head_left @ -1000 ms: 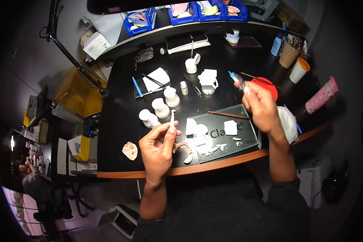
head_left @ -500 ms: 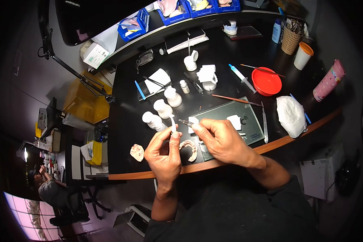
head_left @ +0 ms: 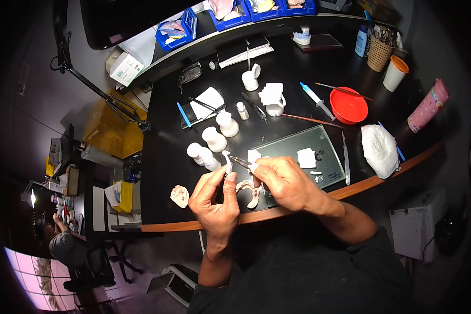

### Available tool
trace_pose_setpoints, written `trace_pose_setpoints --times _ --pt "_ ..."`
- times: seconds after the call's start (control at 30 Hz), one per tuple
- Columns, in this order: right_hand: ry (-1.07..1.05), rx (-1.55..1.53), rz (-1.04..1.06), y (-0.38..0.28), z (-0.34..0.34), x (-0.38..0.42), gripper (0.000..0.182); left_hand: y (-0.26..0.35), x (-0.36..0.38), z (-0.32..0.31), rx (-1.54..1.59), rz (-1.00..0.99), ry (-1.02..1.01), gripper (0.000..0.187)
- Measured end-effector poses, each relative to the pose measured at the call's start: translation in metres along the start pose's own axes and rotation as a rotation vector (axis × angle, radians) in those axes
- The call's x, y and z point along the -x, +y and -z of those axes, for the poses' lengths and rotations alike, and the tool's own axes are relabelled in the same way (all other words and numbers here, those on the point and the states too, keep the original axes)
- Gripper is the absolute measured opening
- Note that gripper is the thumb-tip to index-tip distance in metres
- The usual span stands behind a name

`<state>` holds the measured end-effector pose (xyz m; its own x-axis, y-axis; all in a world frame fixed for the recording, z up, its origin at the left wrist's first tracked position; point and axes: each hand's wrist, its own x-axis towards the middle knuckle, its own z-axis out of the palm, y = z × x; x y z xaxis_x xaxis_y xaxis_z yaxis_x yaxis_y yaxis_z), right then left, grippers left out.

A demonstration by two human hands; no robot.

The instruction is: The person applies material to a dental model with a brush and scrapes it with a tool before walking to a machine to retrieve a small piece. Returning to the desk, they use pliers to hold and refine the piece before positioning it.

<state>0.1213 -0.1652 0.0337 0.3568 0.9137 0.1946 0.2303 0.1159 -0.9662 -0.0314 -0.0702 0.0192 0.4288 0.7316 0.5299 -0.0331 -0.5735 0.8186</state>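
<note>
My left hand (head_left: 214, 206) pinches a slim, curved white piece (head_left: 228, 163) between thumb and forefinger, its wider end pointing up. My right hand (head_left: 283, 183) grips a slim metal-tipped tool (head_left: 240, 161). The tool's tip meets or nearly meets the upper part of the white piece; contact is too small to be sure of. Below and between the hands lies a horseshoe-shaped dental model (head_left: 253, 198), partly hidden. A glass slab (head_left: 327, 144) lies beyond my right hand, bearing a folded white pad (head_left: 306, 158) and small white bits.
Several white bottles stand beyond my left hand, including one nearest bottle (head_left: 203, 157). A second dental model (head_left: 179, 196) sits at left. Farther right are a red bowl (head_left: 349, 105), a syringe (head_left: 316, 100), a spatula (head_left: 346, 159) and a white wrapped bundle (head_left: 379, 152).
The metal tip has moved left, closing the gap to the white piece. My left hand keeps its pinch. The whole view has shifted slightly.
</note>
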Motion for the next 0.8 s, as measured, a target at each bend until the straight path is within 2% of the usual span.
trace_pose_setpoints --times 0.13,0.8 --pt "-0.030 -0.040 -0.070 -0.0030 -0.0023 -0.0009 0.047 -0.0069 -0.0002 -0.0022 0.004 -0.057 0.050 0.019" --pt "-0.051 -0.032 -0.079 0.0014 -0.0017 -0.0029 0.051 -0.0035 0.0002 0.0012 -0.089 -0.056 0.025 0.023"
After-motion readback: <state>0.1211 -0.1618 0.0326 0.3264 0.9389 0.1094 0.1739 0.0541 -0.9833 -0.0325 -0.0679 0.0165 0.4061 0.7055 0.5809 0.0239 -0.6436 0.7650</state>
